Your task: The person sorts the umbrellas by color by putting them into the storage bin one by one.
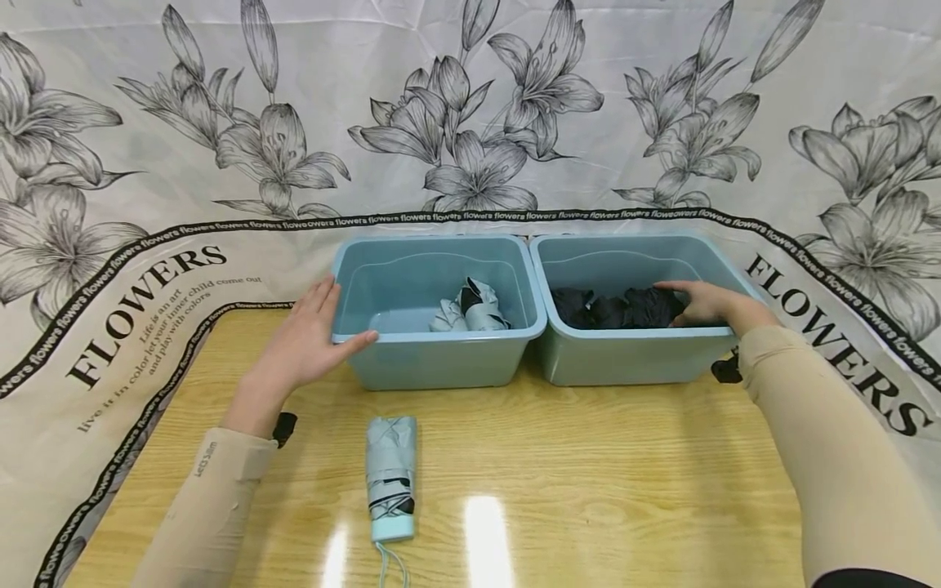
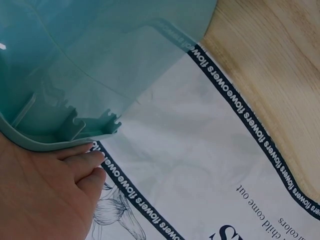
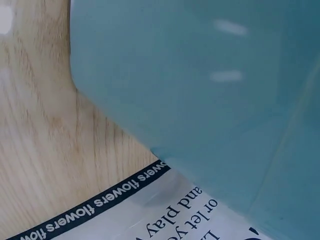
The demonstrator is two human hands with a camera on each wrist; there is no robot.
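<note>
My left hand, fingers straight, rests at the left rim of a blue-green plastic bin; the left wrist view shows its fingers against the rim. Inside that bin lie light grey-blue folded umbrellas, partly hidden by the front wall. My right hand reaches into a second blue-green bin, its extended fingers beside dark crumpled fabric bundles. The front wall hides part of that contact. The right wrist view shows only the bin's outer wall, not the hand.
A light grey-blue folded umbrella with a pale blue handle and cord lies on the wooden table, in front of the left bin. The bins stand side by side against a flower-printed cloth.
</note>
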